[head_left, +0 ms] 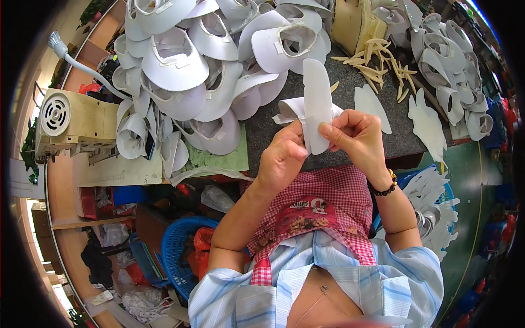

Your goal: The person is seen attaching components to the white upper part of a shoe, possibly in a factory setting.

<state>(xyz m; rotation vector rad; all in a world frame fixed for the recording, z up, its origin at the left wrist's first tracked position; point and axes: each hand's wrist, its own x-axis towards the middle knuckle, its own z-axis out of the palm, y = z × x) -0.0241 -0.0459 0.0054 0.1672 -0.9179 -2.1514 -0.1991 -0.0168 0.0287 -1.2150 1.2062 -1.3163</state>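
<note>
Both hands meet over the near edge of the dark worktable (pixel 350 117), pinching one white shoe-upper piece (pixel 316 104) — the left hand (pixel 281 158) grips its lower edge, the right hand (pixel 355 136) closes thumb and fingers on its right side. A heap of white uppers (pixel 191 71) lies far left, flat white cut-outs (pixel 426 123) to the right — a blue basket (pixel 178 246) sits near left

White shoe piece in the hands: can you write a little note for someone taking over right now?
Left hand: pinching the white shoe upper piece from the left.
Right hand: gripping its right edge, thumb on front.
The piece is held upright above the dark worktable.
Done, by the look of it: a big pile of formed white uppers on the left.
Left: flat white cutouts lie on the right.
</note>
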